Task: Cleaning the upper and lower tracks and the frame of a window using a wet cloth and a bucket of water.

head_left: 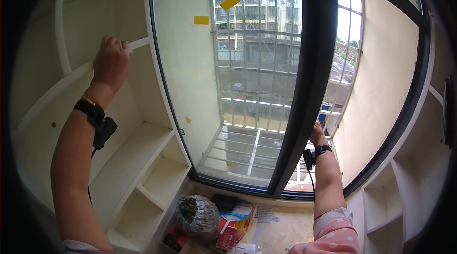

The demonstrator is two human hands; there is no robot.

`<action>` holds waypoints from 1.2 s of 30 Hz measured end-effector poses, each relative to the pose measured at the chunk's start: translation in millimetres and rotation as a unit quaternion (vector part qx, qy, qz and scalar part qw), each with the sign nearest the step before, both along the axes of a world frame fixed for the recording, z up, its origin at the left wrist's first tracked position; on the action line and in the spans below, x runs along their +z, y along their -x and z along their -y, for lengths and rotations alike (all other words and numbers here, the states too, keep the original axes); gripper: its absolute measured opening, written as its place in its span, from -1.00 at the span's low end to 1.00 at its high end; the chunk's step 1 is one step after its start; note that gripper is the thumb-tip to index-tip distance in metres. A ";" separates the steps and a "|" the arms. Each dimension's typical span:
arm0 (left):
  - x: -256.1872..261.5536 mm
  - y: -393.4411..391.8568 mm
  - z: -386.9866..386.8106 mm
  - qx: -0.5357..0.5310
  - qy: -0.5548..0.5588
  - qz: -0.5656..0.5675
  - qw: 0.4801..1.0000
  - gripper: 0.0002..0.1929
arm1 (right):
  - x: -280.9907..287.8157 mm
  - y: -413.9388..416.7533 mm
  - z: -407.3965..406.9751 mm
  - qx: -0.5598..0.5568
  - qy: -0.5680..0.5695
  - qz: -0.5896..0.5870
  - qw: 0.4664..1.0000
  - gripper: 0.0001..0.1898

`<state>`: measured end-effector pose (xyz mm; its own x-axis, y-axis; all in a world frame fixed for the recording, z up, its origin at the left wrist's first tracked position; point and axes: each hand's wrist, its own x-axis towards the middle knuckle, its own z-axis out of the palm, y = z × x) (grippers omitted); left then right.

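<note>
My left hand (113, 56) is raised at the left, its fingers curled over the front edge of a white shelf board (139, 43) in a built-in shelving unit. A strap with a small black device (104, 132) and a thin cable is on that wrist. On the right, my right hand (317, 134) reaches through the open side of a dark-framed sliding window (309, 86). The frame hides most of its fingers, so their grip cannot be told. Another strapped black device (310, 157) sits on the right wrist. The glass pane (182, 75) stands left of that arm.
Metal security bars (259, 143) enclose the space outside the glass. Yellow stickers (230, 3) are on the pane. On the sill below lie a clear plastic bag (198, 218) with dark contents, a black item (225, 202), a hand fan (242, 211) and papers. More white shelves (383, 197) stand right.
</note>
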<state>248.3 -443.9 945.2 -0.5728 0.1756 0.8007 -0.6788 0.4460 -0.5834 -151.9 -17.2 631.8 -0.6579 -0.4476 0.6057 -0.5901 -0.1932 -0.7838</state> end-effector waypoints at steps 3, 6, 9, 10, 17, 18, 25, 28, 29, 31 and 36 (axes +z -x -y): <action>-0.5 -1.1 3.3 0.003 0.006 0.004 1.000 -0.81 | 1.1 -5.6 5.0 -0.033 0.012 -0.089 0.995 -0.91; -2.4 -0.8 5.4 0.005 0.013 0.006 1.000 -0.80 | 2.5 -6.3 8.9 0.037 0.110 0.090 0.989 -0.89; -2.7 -1.7 5.2 0.019 0.014 0.007 1.000 -0.81 | 4.2 -4.8 8.7 0.014 0.119 0.202 0.972 -0.81; -2.0 -1.2 3.1 0.025 0.011 0.006 1.000 -0.81 | 1.6 0.6 5.7 -0.018 0.119 0.187 0.975 -0.75; -2.8 -3.9 4.3 0.035 0.019 0.013 0.999 -0.79 | 0.5 12.2 -17.8 -0.151 0.021 0.177 0.972 -0.56; -2.6 -4.7 5.3 0.042 0.034 0.011 0.998 -0.80 | 1.9 11.4 -21.5 -0.152 0.019 0.175 0.972 -0.55; -3.0 -1.5 14.9 0.022 0.088 0.002 0.996 -0.80 | -0.7 16.8 -43.9 -0.178 0.026 0.150 0.972 -0.53; -3.3 0.5 14.4 0.042 0.049 0.006 0.998 -0.81 | 0.7 17.6 -52.4 -0.192 0.035 0.150 0.969 -0.51; -3.9 0.4 13.8 0.043 0.048 0.011 0.998 -0.81 | 1.4 16.3 -55.1 -0.202 0.035 0.154 0.967 -0.51; -3.4 -1.4 12.5 0.044 0.081 0.001 0.996 -0.79 | 0.2 21.3 -67.4 -0.206 0.024 0.144 0.967 -0.50; -4.8 1.1 14.9 0.043 0.084 0.001 0.996 -0.79 | -5.8 33.3 -111.7 -0.248 0.010 0.157 0.956 -0.53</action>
